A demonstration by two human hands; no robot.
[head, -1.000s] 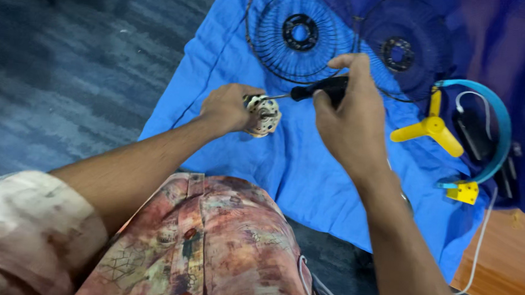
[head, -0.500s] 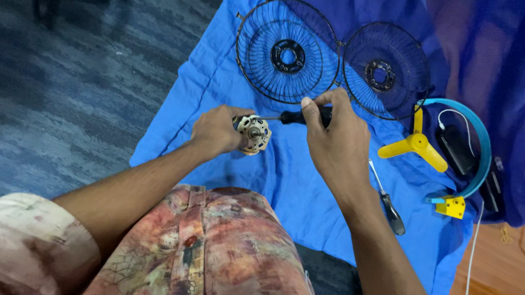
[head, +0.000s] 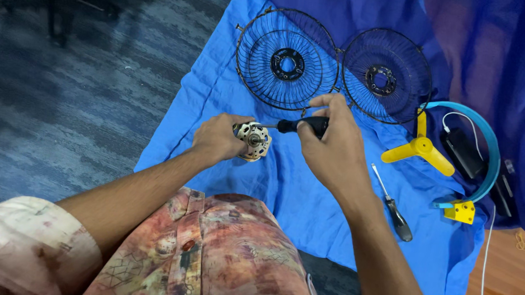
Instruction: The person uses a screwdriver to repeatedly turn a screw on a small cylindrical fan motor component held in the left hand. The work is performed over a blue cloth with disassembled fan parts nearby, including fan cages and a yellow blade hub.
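Two fan grilles (head: pixel 333 64) side by side behind the hands; spare screwdriver (head: pixel 394 205) right, on the cloth (head: pixel 296 191)

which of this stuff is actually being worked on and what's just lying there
In use:
- small metal motor, held in the left hand
- black-handled screwdriver, in the right hand, tip at the motor

Lying about on the blue cloth:
- two wire fan guards
- yellow fan blade
- second screwdriver
- blue ring
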